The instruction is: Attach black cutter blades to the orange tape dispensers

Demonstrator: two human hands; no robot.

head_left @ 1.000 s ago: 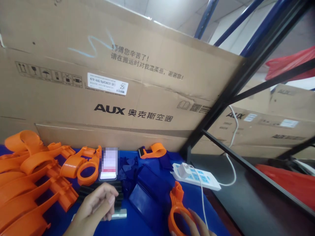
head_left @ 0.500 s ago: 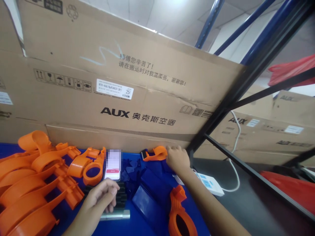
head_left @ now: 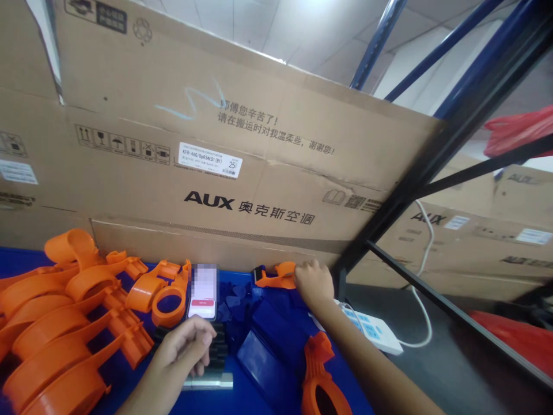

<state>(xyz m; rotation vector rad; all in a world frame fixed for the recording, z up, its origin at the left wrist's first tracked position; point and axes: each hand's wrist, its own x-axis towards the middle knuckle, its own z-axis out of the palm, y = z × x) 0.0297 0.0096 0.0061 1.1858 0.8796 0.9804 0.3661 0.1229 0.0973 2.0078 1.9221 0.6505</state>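
My right hand (head_left: 315,282) is closed in a fist at the right end of an orange plastic tape dispenser (head_left: 275,276) with a black end, near the foot of the carton; its fingertips are hidden. My left hand (head_left: 188,349) is loosely curled, thumb against the fingers, with nothing visible in it. It hangs over black ribbed rods (head_left: 219,346) and a silver metal bar (head_left: 211,381), just below a phone (head_left: 203,302) with a lit, partly blurred screen. Another orange tape dispenser (head_left: 320,369) lies below my right forearm.
Many orange dispensers (head_left: 52,328) are heaped on the left. Small dark blue pieces (head_left: 235,302) and a flat blue block (head_left: 268,360) lie mid-table. A large carton (head_left: 216,230) stands behind. At the right are a dark rack post (head_left: 389,207) and a white power strip (head_left: 375,331) with its cable.
The camera view has turned slightly, so the scene sits a little further right. Both hands keep nearly the same pose and place among the things.
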